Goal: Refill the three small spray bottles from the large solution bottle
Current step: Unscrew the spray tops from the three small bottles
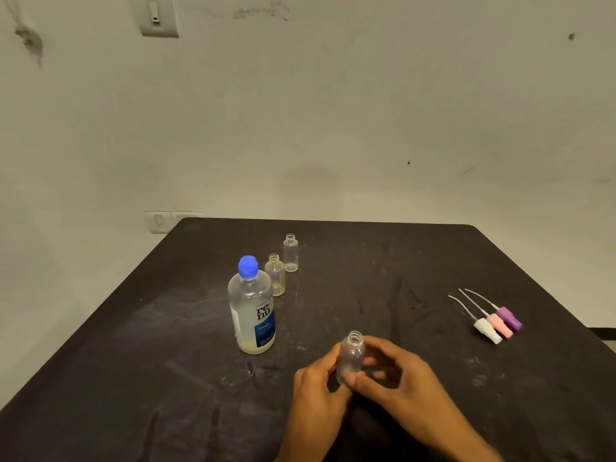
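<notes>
A small clear spray bottle with no top stands upright near the table's front, held between both hands. My left hand grips its left side and my right hand curls round its right side and base. The large solution bottle with a blue cap stands upright to the left, a little yellowish liquid at its bottom. Behind it stand two more open small bottles, a yellowish one and a clear one.
Three spray tops with dip tubes lie side by side at the right: white, pink and purple. The table is covered in a dark, scuffed cloth. A white wall with switches stands behind it.
</notes>
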